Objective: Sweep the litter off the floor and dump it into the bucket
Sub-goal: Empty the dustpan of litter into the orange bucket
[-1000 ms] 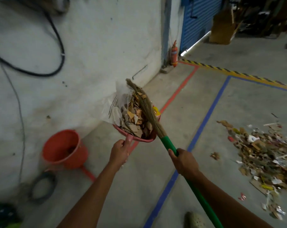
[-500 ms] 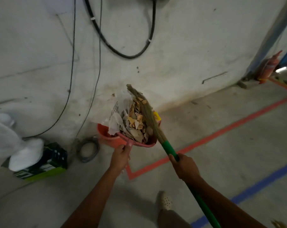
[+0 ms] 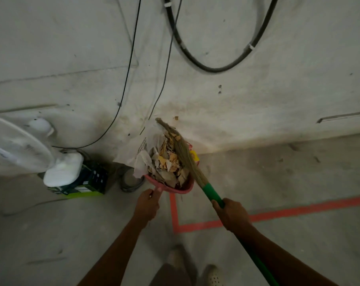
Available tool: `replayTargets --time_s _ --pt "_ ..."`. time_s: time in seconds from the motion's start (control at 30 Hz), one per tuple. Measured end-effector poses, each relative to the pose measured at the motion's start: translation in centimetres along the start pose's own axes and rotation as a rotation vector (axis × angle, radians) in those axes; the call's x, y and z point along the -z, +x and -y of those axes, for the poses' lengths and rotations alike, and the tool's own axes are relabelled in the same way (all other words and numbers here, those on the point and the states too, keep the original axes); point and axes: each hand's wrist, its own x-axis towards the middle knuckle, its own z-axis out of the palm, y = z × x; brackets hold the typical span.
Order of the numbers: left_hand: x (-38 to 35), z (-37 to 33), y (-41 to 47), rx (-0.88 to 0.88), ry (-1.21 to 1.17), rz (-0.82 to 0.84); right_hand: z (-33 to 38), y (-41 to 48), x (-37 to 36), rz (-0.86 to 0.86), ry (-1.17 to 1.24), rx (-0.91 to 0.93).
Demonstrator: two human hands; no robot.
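Observation:
My left hand (image 3: 147, 205) grips the handle of a pink dustpan (image 3: 182, 187) held up in front of the wall. The pan is heaped with litter (image 3: 166, 162): paper scraps, cardboard bits and a clear plastic sheet. My right hand (image 3: 230, 213) holds the green handle of a broom (image 3: 213, 194), whose straw bristles (image 3: 185, 157) lie across the litter and pin it down. The orange-red bucket is hidden behind the dustpan; only a red sliver (image 3: 197, 162) shows right of the bristles.
A white fan (image 3: 16, 149) stands at the left above a green box (image 3: 86, 182). A coiled cable (image 3: 131, 180) lies by the wall. Black cables (image 3: 212, 69) hang on the wall. Red tape (image 3: 298, 210) marks the floor. My shoes (image 3: 213, 276) are at the bottom.
My view has swung left and closer to the wall. The loaded dustpan and broom came along and now cover the bucket, which showed behind the pan's left side before.

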Motion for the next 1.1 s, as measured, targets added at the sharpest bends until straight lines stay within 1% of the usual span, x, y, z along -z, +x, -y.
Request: replayTargets --time_s 0.27,0.43,0.6,0.7,0.8,0.93,1.0,1.1 --pt "-0.8 0.8 11.0 0.107 0.02 0.004 3.1 10.7 -0.6 0.098 -0.068 -0.037" --pt "-1.7 2.0 18.9 0.214 0.0 0.062 4.9 18.0 -1.6 0.166 -0.128 -0.096" --pt "-3.0 3.9 27.9 0.301 0.044 0.122 7.4 27.2 -3.3 0.252 -0.17 -0.127" --pt "-4.3 5.0 33.2 0.355 0.041 0.18 8.4 33.0 -5.1 0.286 -0.191 -0.142" --pt "-6.2 6.2 38.7 0.403 0.048 0.192 8.5 38.4 -7.1 0.336 -0.198 -0.166" --pt "-8.3 7.9 44.9 0.565 0.045 0.172 9.1 45.4 -9.0 0.358 -0.221 -0.144" --pt "-9.1 8.8 47.7 0.608 0.085 0.169 9.8 48.4 -9.6 0.397 -0.262 -0.128" --pt "-9.3 9.8 51.5 0.613 0.173 0.178 10.4 51.5 -10.2 0.445 -0.342 -0.125"
